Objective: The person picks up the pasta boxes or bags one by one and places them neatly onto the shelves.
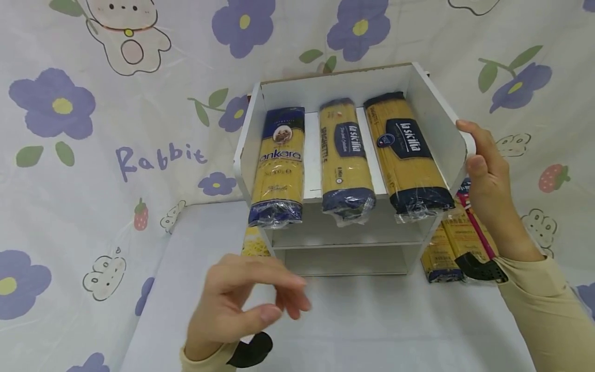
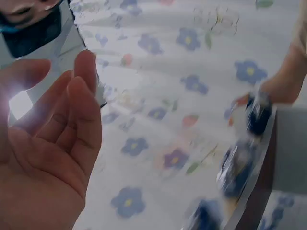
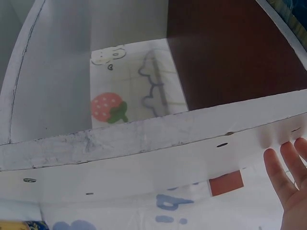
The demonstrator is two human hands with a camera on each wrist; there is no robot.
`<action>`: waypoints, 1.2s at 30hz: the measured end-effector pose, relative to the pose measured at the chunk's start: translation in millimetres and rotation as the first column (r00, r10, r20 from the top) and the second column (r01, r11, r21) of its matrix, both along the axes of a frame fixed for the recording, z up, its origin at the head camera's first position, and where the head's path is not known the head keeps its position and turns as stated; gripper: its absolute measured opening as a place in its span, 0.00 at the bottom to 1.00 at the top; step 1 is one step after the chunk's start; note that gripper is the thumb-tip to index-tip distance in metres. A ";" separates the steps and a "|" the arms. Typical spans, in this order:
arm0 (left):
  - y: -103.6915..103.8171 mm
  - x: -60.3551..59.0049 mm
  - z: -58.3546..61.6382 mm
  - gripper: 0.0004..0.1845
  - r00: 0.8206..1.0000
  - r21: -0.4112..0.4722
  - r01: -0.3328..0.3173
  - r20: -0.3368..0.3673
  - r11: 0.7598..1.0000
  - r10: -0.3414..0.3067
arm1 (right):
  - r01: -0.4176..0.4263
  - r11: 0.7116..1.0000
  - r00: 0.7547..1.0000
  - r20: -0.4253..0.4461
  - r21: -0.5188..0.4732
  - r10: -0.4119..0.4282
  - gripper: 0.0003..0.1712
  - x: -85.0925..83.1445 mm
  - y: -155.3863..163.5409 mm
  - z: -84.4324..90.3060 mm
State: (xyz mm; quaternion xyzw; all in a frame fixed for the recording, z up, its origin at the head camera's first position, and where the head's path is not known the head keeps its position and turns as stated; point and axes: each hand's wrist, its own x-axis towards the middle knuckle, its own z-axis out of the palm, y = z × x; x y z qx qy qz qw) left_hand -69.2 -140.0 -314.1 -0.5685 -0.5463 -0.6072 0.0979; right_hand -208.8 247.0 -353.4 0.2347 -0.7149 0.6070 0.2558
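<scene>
Looking down through the head camera, I saw my right hand [image 1: 483,170] gripping the side panel of the white shelf unit [image 1: 437,129], thumb on the front edge, while my left hand [image 1: 241,305] hung relaxed and empty above the white table [image 1: 372,330]. Three spaghetti packs [image 1: 346,155] lay on the top shelf, their ends overhanging the front; I judged that any tilt of the unit toward me could slide them off. More packs [image 1: 441,253] lay on the table to the right of the unit. A flower-print cloth [image 1: 60,108] backed everything.

The left wrist view showed loose, straight fingers [image 2: 81,96], nothing held, and the blurred cloth.

The right wrist view showed fingertips [image 3: 283,175] flat beside the unit's scuffed white edge [image 3: 144,143].
</scene>
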 end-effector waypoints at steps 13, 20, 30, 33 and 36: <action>-103.7 -53.8 -46.3 0.12 0.776 0.341 -0.624 0.370 0.703 0.510 | 0.022 0.999 1.000 0.002 0.046 -0.022 0.37 0.2 0.5 -0.3; -128.0 -98.1 -117.9 0.13 0.522 0.077 -0.826 0.480 0.559 0.705 | -0.002 1.000 1.000 0.012 0.024 0.002 0.38 0.0 0.2 0.4; -134.1 -134.9 -240.0 0.25 0.238 -0.629 -0.675 0.309 0.386 0.921 | -0.010 1.000 1.000 0.006 0.009 0.010 0.37 -0.3 1.3 -1.3; -131.6 -138.7 -261.8 0.31 0.242 -0.744 -0.574 0.244 0.342 0.939 | -0.009 1.000 1.000 0.009 0.008 0.009 0.36 0.8 1.6 -1.7; -130.1 -142.1 -276.9 0.39 0.262 -0.828 -0.480 0.180 0.290 0.948 | -0.002 1.000 1.000 0.004 0.013 0.002 0.36 0.5 1.5 -0.8</action>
